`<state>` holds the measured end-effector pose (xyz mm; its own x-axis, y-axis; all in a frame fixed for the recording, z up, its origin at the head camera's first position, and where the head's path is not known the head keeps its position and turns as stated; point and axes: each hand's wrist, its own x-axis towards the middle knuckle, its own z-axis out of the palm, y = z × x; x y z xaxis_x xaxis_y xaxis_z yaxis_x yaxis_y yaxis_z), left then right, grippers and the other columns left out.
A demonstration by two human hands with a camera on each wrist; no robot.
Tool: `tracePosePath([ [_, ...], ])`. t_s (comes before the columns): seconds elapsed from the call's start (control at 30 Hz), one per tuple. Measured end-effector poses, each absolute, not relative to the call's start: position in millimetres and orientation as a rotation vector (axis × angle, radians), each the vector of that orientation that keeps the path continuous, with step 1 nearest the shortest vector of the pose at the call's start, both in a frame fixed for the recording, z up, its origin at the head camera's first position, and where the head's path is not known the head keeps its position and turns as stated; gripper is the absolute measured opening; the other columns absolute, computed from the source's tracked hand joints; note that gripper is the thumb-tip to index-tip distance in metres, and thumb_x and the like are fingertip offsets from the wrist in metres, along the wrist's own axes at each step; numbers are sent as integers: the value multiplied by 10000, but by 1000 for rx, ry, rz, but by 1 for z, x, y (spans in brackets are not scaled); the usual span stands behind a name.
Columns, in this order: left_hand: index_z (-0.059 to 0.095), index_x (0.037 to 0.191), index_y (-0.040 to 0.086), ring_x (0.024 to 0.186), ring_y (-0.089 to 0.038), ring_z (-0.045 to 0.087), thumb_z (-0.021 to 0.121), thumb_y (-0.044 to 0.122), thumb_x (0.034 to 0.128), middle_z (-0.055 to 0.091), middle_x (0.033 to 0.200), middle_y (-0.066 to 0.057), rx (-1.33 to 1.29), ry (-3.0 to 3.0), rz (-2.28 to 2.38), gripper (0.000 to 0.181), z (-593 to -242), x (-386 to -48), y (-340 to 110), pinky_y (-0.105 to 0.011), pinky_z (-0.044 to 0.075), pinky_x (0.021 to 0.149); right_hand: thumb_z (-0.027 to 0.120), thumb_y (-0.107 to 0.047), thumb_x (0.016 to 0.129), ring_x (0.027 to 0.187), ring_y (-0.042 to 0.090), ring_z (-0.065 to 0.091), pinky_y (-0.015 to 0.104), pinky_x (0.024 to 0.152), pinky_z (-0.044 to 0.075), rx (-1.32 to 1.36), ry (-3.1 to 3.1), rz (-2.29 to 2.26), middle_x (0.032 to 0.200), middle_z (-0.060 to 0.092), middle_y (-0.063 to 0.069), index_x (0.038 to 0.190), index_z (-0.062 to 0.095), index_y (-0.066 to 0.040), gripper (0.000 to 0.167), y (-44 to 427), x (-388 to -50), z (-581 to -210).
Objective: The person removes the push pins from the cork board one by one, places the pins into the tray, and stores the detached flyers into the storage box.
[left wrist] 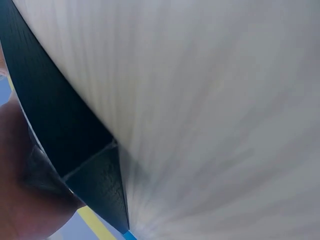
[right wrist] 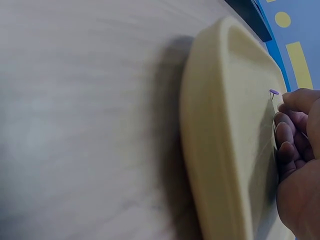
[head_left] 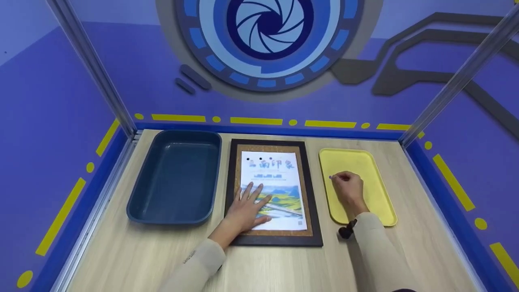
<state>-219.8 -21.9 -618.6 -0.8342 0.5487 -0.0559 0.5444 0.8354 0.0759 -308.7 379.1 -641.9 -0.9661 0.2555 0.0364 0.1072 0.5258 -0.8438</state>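
In the head view, my left hand (head_left: 245,211) rests flat with spread fingers on a printed poster (head_left: 284,162), which lies on a dark-framed cork board (head_left: 279,239). Part of that hand (left wrist: 30,200) shows beyond the frame's dark edge (left wrist: 55,110) in the left wrist view. Two black pins and a purple one (head_left: 271,158) sit along the poster's top. My right hand (head_left: 349,188) is over the yellow tray (head_left: 365,158), fingers curled, thumb and index together. At its fingertips is a purple-headed thumbtack (right wrist: 273,92); whether they grip it is unclear.
A deep dark-blue bin (head_left: 174,178) stands left of the board. Purple printed walls (head_left: 267,109) enclose the wooden table (head_left: 259,267) at the back and both sides, with metal posts (head_left: 97,69) at the corners.
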Motion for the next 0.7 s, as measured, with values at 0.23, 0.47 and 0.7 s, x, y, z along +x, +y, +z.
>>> tracePosePath([
  [0.23,375,1664,316,1609,-428,148,469,696,1027,227,1756,-103,862,2905,224,748,-622,-220,-22,-695,150,1240,723,-227,995,861,214,676,253,706,541,-308,-2589,1459,989,746,129,1055,783,-24,219,377,-307,-642],
  [0.47,399,1654,313,1605,-436,158,485,750,988,237,1753,-109,854,2907,262,801,-622,-221,-22,-713,152,1230,727,-199,992,860,196,664,235,712,534,-314,-2562,1472,984,738,113,1052,777,-18,197,375,-308,-643],
  [0.7,378,1661,342,1617,-418,120,462,769,986,201,1766,-84,844,2896,272,803,-622,-221,-22,-712,139,1234,737,-180,977,820,194,654,239,678,528,-320,-2530,1470,934,725,92,1013,773,-25,163,375,-308,-643],
])
